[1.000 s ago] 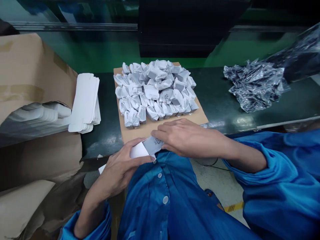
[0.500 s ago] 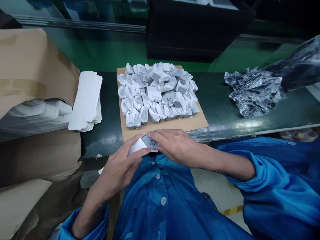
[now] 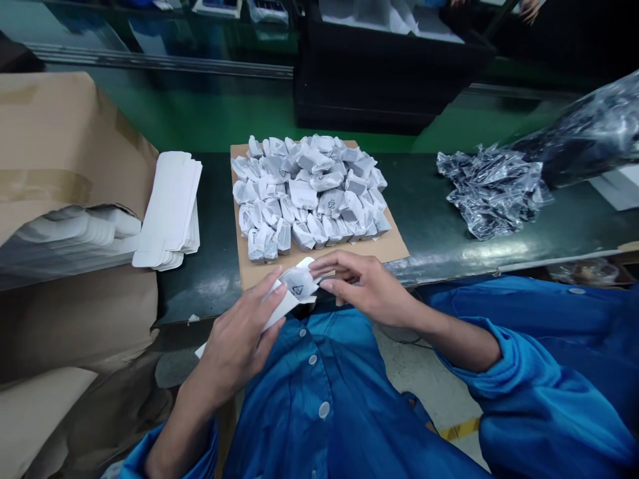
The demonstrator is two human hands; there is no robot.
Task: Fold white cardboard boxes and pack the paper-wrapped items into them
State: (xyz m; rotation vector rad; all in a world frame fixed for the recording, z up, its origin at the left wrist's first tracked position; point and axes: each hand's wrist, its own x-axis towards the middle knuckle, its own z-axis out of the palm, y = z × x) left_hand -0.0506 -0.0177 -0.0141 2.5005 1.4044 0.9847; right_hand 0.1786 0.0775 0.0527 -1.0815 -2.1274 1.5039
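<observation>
My left hand (image 3: pixel 239 336) holds a small white carton (image 3: pixel 279 307) close to my chest, at the near edge of the bench. My right hand (image 3: pixel 367 286) pinches a small white wrapped packet (image 3: pixel 298 283) with a printed triangle mark, and the packet sits at the open end of that carton. Just beyond my hands lies a brown cardboard sheet (image 3: pixel 394 247) bearing a heap of several like white wrapped packets (image 3: pixel 309 189).
A stack of flat white carton blanks (image 3: pixel 170 209) lies left of the sheet. A large brown cardboard box (image 3: pixel 64 159) holding more white blanks stands at far left. Crumpled clear plastic bags (image 3: pixel 492 189) lie at right. A black bin (image 3: pixel 389 73) sits behind, past a green belt.
My right hand has lifted its fingers and drawn back to the right, so the packet shows more at the carton's mouth. The view has shifted slightly down.
</observation>
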